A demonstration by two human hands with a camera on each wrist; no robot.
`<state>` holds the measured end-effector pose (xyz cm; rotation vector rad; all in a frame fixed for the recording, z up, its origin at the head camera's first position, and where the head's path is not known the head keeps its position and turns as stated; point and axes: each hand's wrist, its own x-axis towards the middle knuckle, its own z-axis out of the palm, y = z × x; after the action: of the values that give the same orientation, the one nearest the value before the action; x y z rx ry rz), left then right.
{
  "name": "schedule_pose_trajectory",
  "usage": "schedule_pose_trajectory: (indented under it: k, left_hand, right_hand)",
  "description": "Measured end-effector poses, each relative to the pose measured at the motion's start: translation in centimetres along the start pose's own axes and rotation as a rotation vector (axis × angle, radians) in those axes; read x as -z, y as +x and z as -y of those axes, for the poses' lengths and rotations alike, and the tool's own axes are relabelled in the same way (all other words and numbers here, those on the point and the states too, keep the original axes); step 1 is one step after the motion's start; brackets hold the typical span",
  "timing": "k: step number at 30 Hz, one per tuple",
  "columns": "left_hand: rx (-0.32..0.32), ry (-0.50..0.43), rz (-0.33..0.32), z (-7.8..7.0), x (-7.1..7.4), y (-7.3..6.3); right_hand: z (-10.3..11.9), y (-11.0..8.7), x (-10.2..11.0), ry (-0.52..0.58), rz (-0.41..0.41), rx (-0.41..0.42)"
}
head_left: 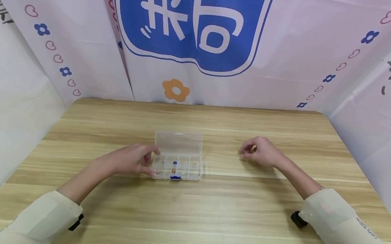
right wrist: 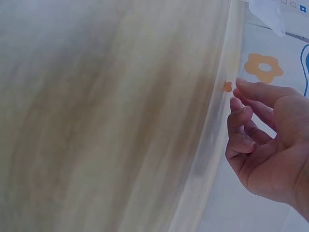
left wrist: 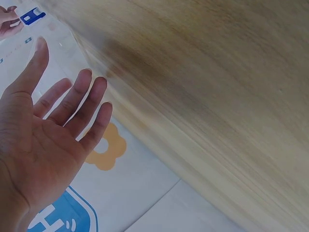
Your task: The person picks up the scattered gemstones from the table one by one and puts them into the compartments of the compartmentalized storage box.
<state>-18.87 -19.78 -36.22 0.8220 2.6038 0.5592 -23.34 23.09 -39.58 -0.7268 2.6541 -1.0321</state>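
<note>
A clear plastic compartment box (head_left: 194, 178) stands on the table with its lid (head_left: 178, 143) tipped back. A few small pieces lie in its compartments, among them a blue one (head_left: 175, 162) and an orange-brown one (head_left: 173, 170). My left hand (head_left: 128, 159) spans the box's left end, thumb at the front corner and index finger at the back; its fingers look extended and spread in the left wrist view. To the right of the box, my right hand (head_left: 261, 151) pinches a tiny orange piece (right wrist: 228, 87) at the tips of thumb and index finger, low over the table.
The wooden table (head_left: 188, 217) ends at a printed cloth backdrop (head_left: 282, 67). White cloth sides (head_left: 17, 69) rise to the left and right. A blue latch (head_left: 175, 178) sits on the box's front. Both sleeves carry dark wrist pieces (head_left: 299, 219).
</note>
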Motion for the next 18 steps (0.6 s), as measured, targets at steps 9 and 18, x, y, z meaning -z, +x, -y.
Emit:
schedule_pose_trajectory:
  k: [9, 18]
  left_hand:
    - [-0.005, 0.005, -0.003, 0.06, -0.01, -0.05]
    - [0.001, 0.011, -0.003, -0.05, 0.02, -0.05]
  right_hand:
    - [-0.17, -0.04, -0.23, -0.007, 0.017, 0.021]
    - [0.00, 0.02, -0.37, -0.027, 0.020, -0.010]
